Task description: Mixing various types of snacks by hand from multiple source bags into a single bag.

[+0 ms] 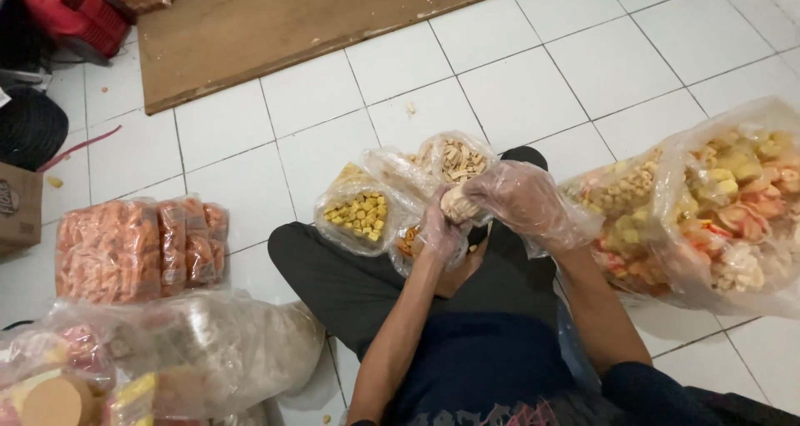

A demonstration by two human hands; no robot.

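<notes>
Both gloved hands, left hand (439,233) and right hand (518,201), pinch small beige crackers (459,202) together above clear plastic bag of yellow cube snacks (358,213) on lap

Home snack-packing spot, white tiled floor (517,84), bagged crackers (137,247), wooden board (275,26)

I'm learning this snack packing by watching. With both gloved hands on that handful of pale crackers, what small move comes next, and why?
Probably lower the handful into a small open bag. Both gloved hands, left hand and right hand, cup the pale crackers above the lap, and the open bag of yellow cubes sits just beside them.
</notes>
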